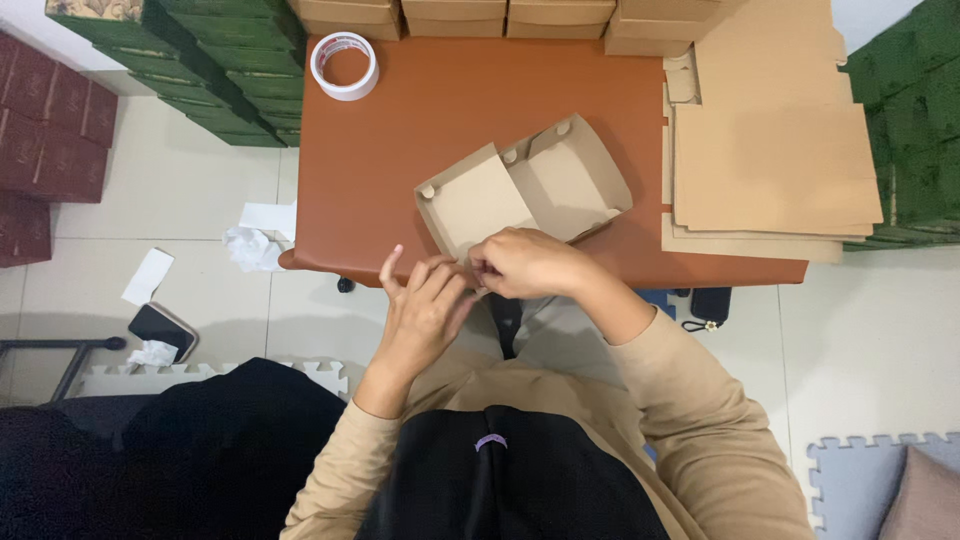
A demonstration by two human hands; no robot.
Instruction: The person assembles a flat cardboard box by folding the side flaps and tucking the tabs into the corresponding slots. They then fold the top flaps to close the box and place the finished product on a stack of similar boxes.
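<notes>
At centre frame, both hands (480, 275) are pinching closed on a half-folded cardboard box's (525, 195) near wall, its lid still lying open on the counter (400, 150).

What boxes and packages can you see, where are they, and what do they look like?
Half-folded cardboard box: table's near edge, open, tan, both hands at its front wall.
Flat cardboard sheets: stacked on the table's right side, tan.
Finished brown boxes: a row along the far edge.
Green boxes: stacked on the floor, far left.
Dark red boxes: left edge.
</notes>
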